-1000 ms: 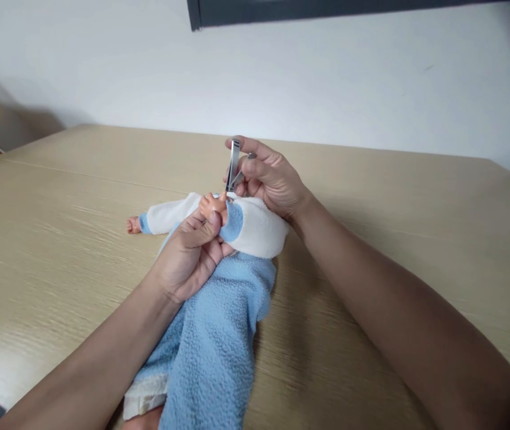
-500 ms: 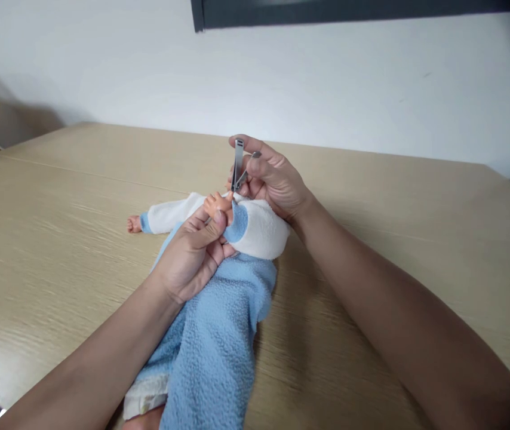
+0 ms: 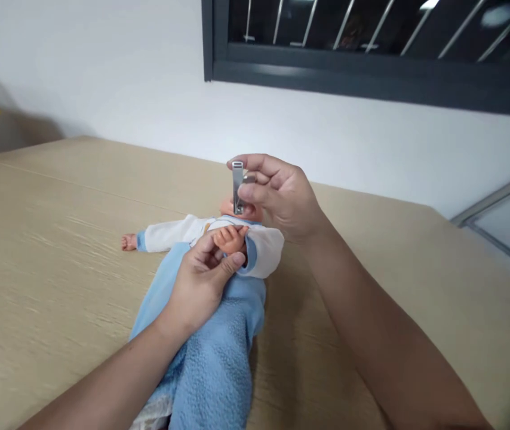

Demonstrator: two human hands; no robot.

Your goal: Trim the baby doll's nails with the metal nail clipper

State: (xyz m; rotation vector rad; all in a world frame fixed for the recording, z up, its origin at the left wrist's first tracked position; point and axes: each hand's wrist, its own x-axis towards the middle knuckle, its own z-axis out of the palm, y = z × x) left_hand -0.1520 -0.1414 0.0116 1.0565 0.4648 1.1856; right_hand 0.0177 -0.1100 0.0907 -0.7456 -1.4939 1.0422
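Observation:
A baby doll (image 3: 219,346) in blue trousers and a white top with blue cuffs lies on its back on the table. My left hand (image 3: 203,278) is closed around the wrist of the doll's small hand (image 3: 229,239), thumb on the near side. Just above it, my right hand (image 3: 277,194) grips a silver nail clipper (image 3: 237,188) between thumb and fingers. The clipper stands nearly upright, its lower end apart from the doll's fingers. My right hand and the clipper hide most of the doll's head.
The doll's other arm (image 3: 165,234) stretches out leftward on the light wooden table (image 3: 58,269). Behind the table rises a white wall (image 3: 125,77) with a dark-framed, barred window (image 3: 340,68). A metal-edged panel (image 3: 506,209) stands at the right.
The clipper has come away from the doll's fingers and turned its flat face toward me. My left hand still holds the doll's hand. The view has tilted up, showing more window.

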